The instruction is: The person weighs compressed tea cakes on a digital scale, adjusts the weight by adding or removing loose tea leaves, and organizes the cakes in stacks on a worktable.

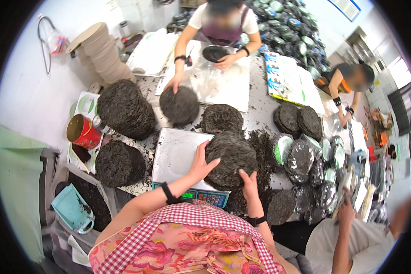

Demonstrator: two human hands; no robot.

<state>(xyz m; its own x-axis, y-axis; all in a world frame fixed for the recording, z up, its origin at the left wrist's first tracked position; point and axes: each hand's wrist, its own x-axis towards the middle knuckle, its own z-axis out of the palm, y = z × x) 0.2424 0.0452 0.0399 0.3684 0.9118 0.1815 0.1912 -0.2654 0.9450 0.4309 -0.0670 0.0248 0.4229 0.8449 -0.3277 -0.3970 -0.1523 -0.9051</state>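
Observation:
Between both hands I hold a round cake of dark dried seaweed (pixel 231 159), tilted over the right part of a digital scale's steel pan (pixel 178 154). My left hand (pixel 202 164) grips its left side, thumb on the upper face. At its lower right edge is my right hand (pixel 249 181), thumb also on top. The scale's green display (pixel 187 195) is lit below my left wrist. Another seaweed cake (pixel 222 118) lies just beyond the one I hold. Dark seaweed crumbs (pixel 260 154) are heaped to the right of my hands.
Tall stacks of seaweed cakes (pixel 123 108) and a red tin (pixel 84 132) stand left. Wrapped cakes (pixel 299 161) crowd the right. Opposite, a co-worker's hand (pixel 174 82) touches another cake (pixel 179 105). A blue scoop (pixel 73 207) rests in a lined container at lower left.

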